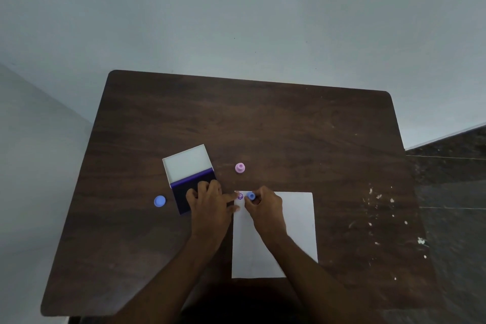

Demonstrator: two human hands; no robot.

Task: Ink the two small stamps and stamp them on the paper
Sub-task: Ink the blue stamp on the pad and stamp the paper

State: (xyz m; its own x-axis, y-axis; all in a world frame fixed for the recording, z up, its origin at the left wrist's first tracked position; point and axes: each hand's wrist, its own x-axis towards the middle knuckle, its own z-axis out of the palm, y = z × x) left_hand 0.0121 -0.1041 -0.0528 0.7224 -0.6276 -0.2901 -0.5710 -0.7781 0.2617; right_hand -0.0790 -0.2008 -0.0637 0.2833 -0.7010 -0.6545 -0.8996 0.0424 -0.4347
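Right hand (pixel 263 204) pinching blue stamp (pixel 251 196) upright on top left corner of white paper (pixel 294 218), just beside a purple print (pixel 240 196). Left hand (pixel 210 202) loosely spread, fingertips pinning paper edge. Pink stamp (pixel 239 167) beyond paper; open ink pad (pixel 188 173) and blue cap (pixel 159 201) left on desk (pixel 263 118).

My only view is head-worn, looking steeply down and forward over the table (pixel 263 118) (wide-angle, edges bent), mid-distance, wall beyond, floor at right.
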